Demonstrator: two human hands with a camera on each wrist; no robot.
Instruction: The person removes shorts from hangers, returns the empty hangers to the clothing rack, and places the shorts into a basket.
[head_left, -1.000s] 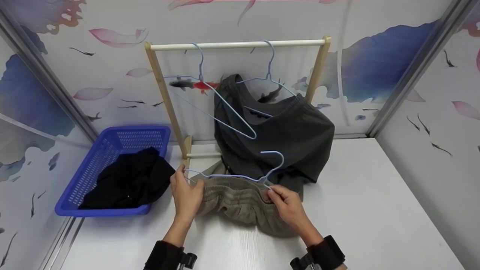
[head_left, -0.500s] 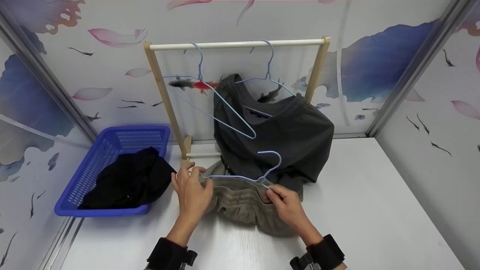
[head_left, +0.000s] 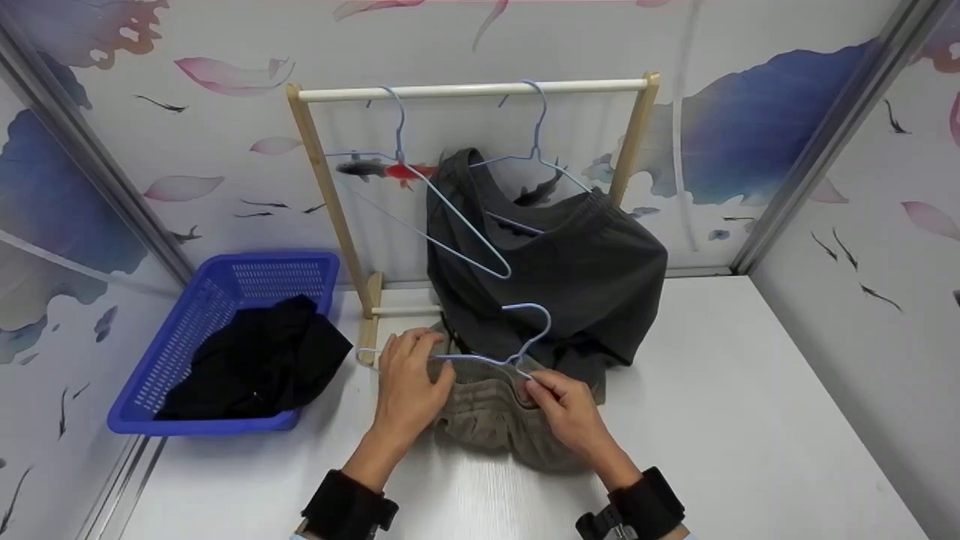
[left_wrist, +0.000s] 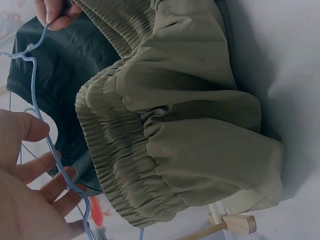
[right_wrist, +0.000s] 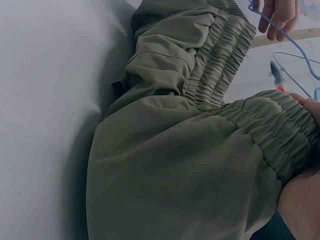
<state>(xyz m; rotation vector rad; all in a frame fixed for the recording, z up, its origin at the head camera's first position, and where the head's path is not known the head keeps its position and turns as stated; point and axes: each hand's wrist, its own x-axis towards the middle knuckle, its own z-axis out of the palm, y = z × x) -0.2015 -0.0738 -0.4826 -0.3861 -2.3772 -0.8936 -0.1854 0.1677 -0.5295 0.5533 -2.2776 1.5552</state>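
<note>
Low in the middle of the head view, the left hand (head_left: 409, 382) is curling its fingers round the thin pale-blue wire hanger (head_left: 480, 351); the right hand (head_left: 566, 405) is pinching the gathered elastic waistband of the soft olive-green trousers (head_left: 487, 416) lying on the white table (head_left: 750, 420); the cloth looks light and floppy (best gripped at that waistband), the wire springy; the trouser legs are bunched underneath and hard to make out.
</note>
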